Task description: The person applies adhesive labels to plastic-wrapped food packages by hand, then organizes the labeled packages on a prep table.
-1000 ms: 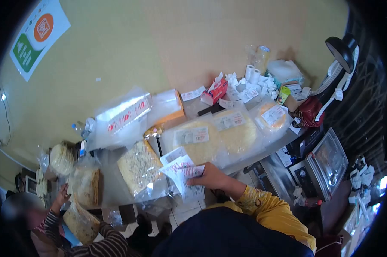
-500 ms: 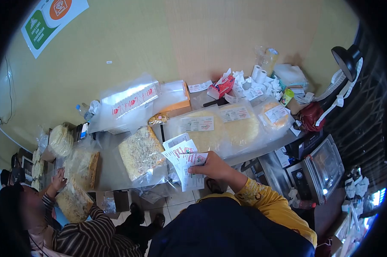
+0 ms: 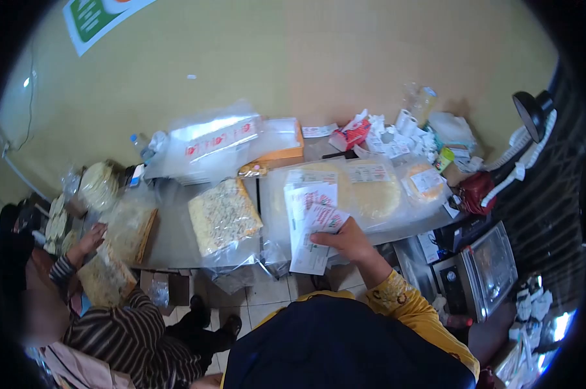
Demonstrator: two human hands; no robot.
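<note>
My right hand (image 3: pixel 343 240) is closed on a fanned bunch of printed paper labels (image 3: pixel 309 249), its thumb pressed over them. Beneath and behind the labels, large flat pale round sheets in clear plastic bags (image 3: pixel 374 198) lie on the metal table, with printed labels on them. Left of the hand is a rectangular slab with a crumbly, speckled top (image 3: pixel 223 217) in clear plastic. At the bottom edge a small skin-toned patch, possibly my left hand (image 3: pixel 205 382), shows beside my dark garment; its fingers cannot be made out.
At left a co-worker in a striped top handles a bagged slab (image 3: pixel 108 279). Stacked plastic bags with red print (image 3: pixel 208 146) and an orange tray (image 3: pixel 283 152) stand at the back. Paper rolls (image 3: pixel 406 123), a black lamp (image 3: pixel 532 113) and a lidded machine (image 3: pixel 481 272) are at right.
My view has tilted and shifted, so the table sits higher and further right. The labels in my right hand are turned more upright, less fanned to the left.
</note>
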